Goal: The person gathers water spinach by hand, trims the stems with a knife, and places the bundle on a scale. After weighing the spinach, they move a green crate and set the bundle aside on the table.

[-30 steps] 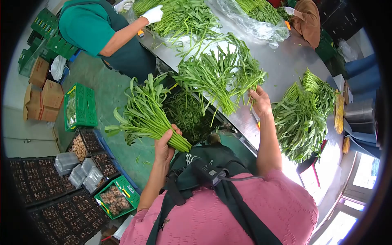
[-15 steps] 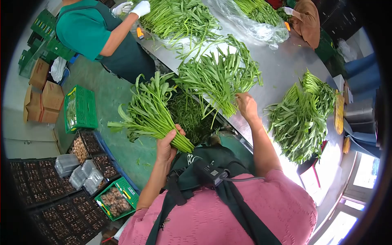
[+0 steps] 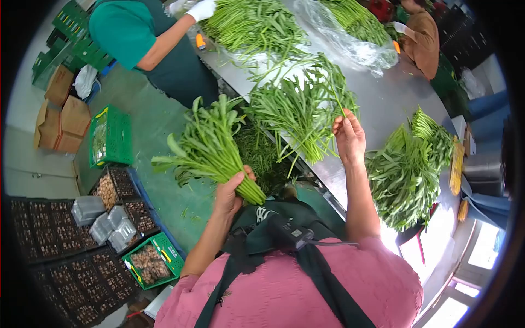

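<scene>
My left hand (image 3: 234,191) is closed around the stems of a bunch of long-leaved greens (image 3: 210,150), held over the floor just off the table's edge. The leaves point up and away to the left. Over the table, my right hand (image 3: 350,134) pinches a single thin green stalk (image 3: 334,93) that rises up and left from the fingertips. Beside that hand lies a loose pile of the same greens (image 3: 298,112), its stems toward me. To the right rests another heap of greens (image 3: 402,175) on the metal table (image 3: 377,104).
Across the table edge stands a co-worker in a green shirt (image 3: 123,33), wearing white gloves (image 3: 203,10). Another person in brown (image 3: 426,41) is at the far right. Clear plastic film (image 3: 350,41) lies on the table. Green crates (image 3: 112,136) and black trays (image 3: 46,229) stand on the left.
My right hand has moved up and right from the pile's stem ends, and a single stalk now shows in its fingers. My left hand still grips the bunch. The view has shifted slightly.
</scene>
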The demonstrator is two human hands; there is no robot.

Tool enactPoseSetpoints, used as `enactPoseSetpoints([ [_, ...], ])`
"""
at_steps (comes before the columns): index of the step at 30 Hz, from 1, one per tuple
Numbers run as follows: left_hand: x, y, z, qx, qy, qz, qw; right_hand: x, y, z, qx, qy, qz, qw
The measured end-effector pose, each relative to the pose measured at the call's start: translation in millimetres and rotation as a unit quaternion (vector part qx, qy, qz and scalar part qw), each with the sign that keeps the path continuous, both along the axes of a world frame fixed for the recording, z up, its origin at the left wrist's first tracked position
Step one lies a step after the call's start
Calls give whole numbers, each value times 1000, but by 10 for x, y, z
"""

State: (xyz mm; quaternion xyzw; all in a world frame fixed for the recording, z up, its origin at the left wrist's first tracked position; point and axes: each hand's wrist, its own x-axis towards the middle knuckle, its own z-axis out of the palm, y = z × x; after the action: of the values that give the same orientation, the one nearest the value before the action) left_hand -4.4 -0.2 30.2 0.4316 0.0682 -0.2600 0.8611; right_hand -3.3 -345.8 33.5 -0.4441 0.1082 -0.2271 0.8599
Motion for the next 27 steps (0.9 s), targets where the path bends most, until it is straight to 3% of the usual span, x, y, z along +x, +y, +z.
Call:
enactPoseSetpoints([
  [3,66,-75,13,3,4,-2,1000,24,325,34,-62,15,35,997],
  [5,117,-162,23,22,15,1,1000,-16,708,89,-177,53,14,983],
  [7,150,-252,3,12,47,13,999,-112,1085,123,-398,82,30,913],
  [8,162,-281,-38,8,54,14,998,-111,1232,140,-392,76,43,916],
  [10,144,-344,-10,-25,53,37,998,-133,1459,171,-573,-90,78,811],
  [14,120,-257,-90,-41,64,54,996,-198,1594,251,-535,-63,125,833],
  [17,90,-191,-136,-2,44,60,997,-165,1465,224,-552,-88,210,802],
  [19,91,-163,-89,5,38,49,998,-127,1436,97,-451,-30,237,860],
  [21,75,-144,-25,29,10,40,999,-61,1452,73,-450,12,215,866],
  [24,91,-103,-81,12,-8,7,1000,71,1580,132,-339,90,225,909],
  [25,86,-109,-83,14,-30,-3,999,112,1593,143,-338,91,222,910],
  [27,62,-139,-55,21,-28,-3,999,166,1611,160,-269,155,342,887],
])
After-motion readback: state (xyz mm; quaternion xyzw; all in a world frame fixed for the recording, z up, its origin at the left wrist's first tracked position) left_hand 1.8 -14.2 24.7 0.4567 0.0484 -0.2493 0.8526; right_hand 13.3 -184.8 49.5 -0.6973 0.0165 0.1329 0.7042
